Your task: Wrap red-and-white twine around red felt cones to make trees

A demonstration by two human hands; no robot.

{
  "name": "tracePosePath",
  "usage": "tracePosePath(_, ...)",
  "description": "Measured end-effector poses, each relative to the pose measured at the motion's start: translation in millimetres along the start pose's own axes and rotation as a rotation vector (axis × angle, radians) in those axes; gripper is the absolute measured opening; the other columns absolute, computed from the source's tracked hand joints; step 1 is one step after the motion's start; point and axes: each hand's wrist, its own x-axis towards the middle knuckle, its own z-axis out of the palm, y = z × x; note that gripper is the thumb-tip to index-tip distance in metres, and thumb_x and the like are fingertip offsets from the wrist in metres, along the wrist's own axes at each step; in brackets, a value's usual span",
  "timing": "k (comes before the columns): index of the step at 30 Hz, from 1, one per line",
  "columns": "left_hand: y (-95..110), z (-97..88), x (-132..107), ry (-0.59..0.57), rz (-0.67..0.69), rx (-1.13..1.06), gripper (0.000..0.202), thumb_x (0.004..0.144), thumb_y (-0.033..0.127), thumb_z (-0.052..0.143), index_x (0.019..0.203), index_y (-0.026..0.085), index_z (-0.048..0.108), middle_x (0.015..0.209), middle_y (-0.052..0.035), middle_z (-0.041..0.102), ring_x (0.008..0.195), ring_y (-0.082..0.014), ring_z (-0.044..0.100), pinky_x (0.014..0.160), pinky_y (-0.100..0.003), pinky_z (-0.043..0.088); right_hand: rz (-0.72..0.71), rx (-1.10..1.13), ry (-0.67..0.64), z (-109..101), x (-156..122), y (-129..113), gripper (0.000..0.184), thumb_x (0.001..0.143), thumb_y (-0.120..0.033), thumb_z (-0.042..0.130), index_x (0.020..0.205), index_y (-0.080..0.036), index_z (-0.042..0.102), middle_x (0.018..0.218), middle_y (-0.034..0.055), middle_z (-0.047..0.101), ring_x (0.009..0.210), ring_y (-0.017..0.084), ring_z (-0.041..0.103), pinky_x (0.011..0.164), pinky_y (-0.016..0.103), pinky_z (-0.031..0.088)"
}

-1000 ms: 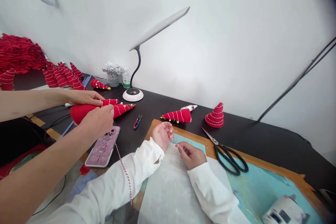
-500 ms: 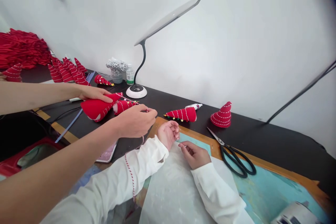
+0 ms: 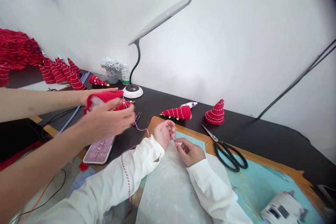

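Note:
My left hand, in a white sleeve, rests curled on the edge of a sheet of translucent paper. My right hand lies beside it, with pinched fingertips touching the left hand's fingers. What they pinch is too small to make out. A red-and-white twine lies across my left sleeve. A co-worker's bare arms reach in from the left. Their far hand holds a red felt cone, and their near hand is blurred over it, drawing the twine.
Black scissors lie right of my hands on a teal mat. Two red cones, a glue tube, a desk lamp, small snips and a phone are on the black table. More cones stand far left; a white device sits near right.
The co-worker's near hand swung right with the twine, then back left over the cone. The cone rose a little. My right fingertips closed in on my left hand.

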Motion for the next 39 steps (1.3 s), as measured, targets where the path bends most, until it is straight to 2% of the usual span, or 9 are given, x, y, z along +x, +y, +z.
tracePosePath(2,-13,-5.6,7,-0.091,0.050,0.054,0.018,0.072,0.031,0.051,0.072,0.014,0.056,0.062,-0.0034,0.044,0.049,-0.0127,0.039,0.050,-0.026,0.030,0.004,-0.016,0.002,-1,0,-1,0.039,0.085,-0.050,0.043,0.090,-0.021,0.068,0.059,-0.0005,0.057,0.051,0.012,0.050,0.057,0.024,0.036)
tracePosePath(6,-13,-11.1,11,-0.188,0.105,0.130,0.023,0.072,0.036,0.049,0.074,0.015,0.055,0.064,-0.0026,0.043,0.049,-0.0120,0.039,0.051,-0.026,0.030,0.020,-0.030,-0.008,-3,0,-3,0.038,0.085,-0.049,0.042,0.091,-0.022,0.068,0.061,-0.0008,0.058,0.052,0.012,0.050,0.057,0.024,0.035)
tracePosePath(19,-12,-12.2,12,-0.124,0.096,0.135,0.021,0.070,0.036,0.050,0.073,0.015,0.055,0.063,-0.0016,0.042,0.049,-0.0115,0.039,0.050,-0.026,0.031,0.020,-0.093,-0.010,-3,0,-1,0.036,0.087,-0.046,0.043,0.092,-0.023,0.069,0.064,-0.0006,0.060,0.056,0.012,0.053,0.058,0.023,0.035)
tracePosePath(32,-10,-12.8,13,-0.140,0.111,0.120,0.020,0.070,0.035,0.050,0.072,0.015,0.054,0.064,-0.0019,0.041,0.050,-0.0112,0.037,0.051,-0.026,0.028,0.018,-0.097,0.009,2,2,8,0.036,0.085,-0.046,0.043,0.091,-0.023,0.069,0.062,-0.0007,0.059,0.054,0.011,0.051,0.056,0.023,0.035)
tracePosePath(36,-10,-11.0,10,-0.120,0.118,0.132,0.018,0.073,0.033,0.048,0.071,0.016,0.053,0.066,-0.0026,0.040,0.052,-0.0116,0.034,0.053,-0.028,0.025,0.022,-0.090,-0.052,5,6,17,0.039,0.083,-0.050,0.043,0.089,-0.023,0.070,0.061,-0.0005,0.060,0.051,0.011,0.051,0.054,0.023,0.035)
tracePosePath(39,-9,-10.6,9,-0.136,0.122,0.129,0.018,0.076,0.032,0.046,0.071,0.016,0.054,0.066,-0.0042,0.040,0.053,-0.0126,0.034,0.054,-0.030,0.024,0.016,-0.092,-0.020,5,5,15,0.038,0.084,-0.049,0.042,0.090,-0.023,0.069,0.061,-0.0004,0.060,0.052,0.012,0.052,0.054,0.023,0.035)
